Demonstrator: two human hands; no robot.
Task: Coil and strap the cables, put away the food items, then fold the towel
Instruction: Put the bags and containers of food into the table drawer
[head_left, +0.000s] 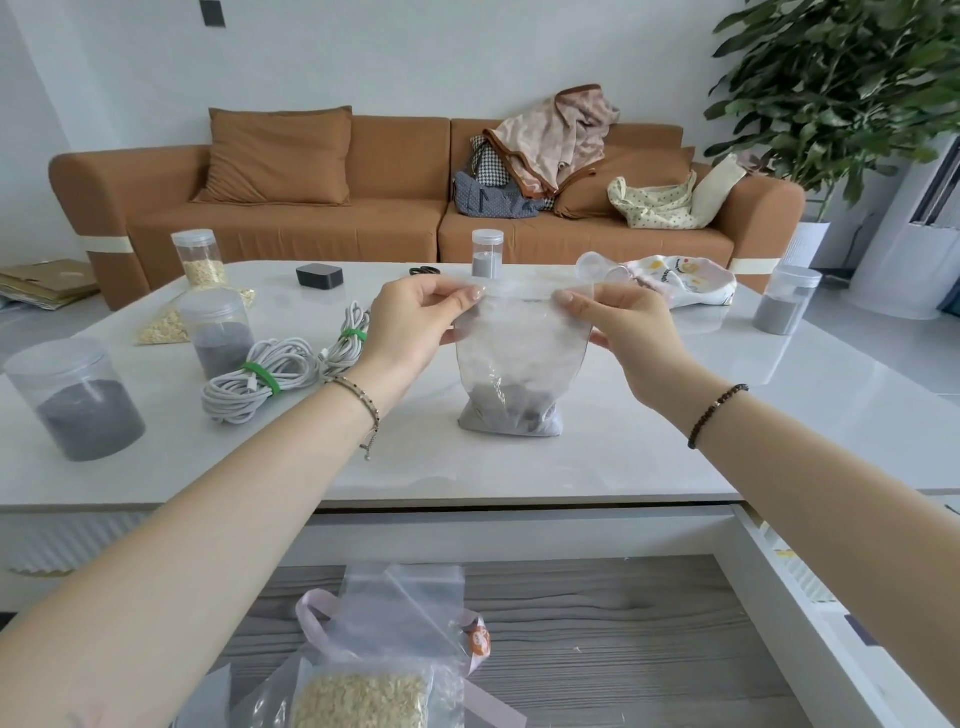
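Note:
A clear zip bag (519, 358) with grey grains at its bottom stands on the white table (675, 441). My left hand (410, 327) pinches the bag's top left corner and my right hand (628, 332) pinches its top right corner. Two coiled white cables (270, 376) bound with green straps lie left of the bag. A patterned towel (680, 278) lies crumpled at the back right. In the open drawer (623, 639) below lies a bag of oat-like flakes (363, 696).
Clear jars of grey grains stand at the left (78, 400), (221, 335), back (487, 253) and right (787, 299). A jar of flakes (197, 257) and a flake bag (166, 325) sit back left. A black box (319, 275) and a brown sofa (363, 197) lie beyond.

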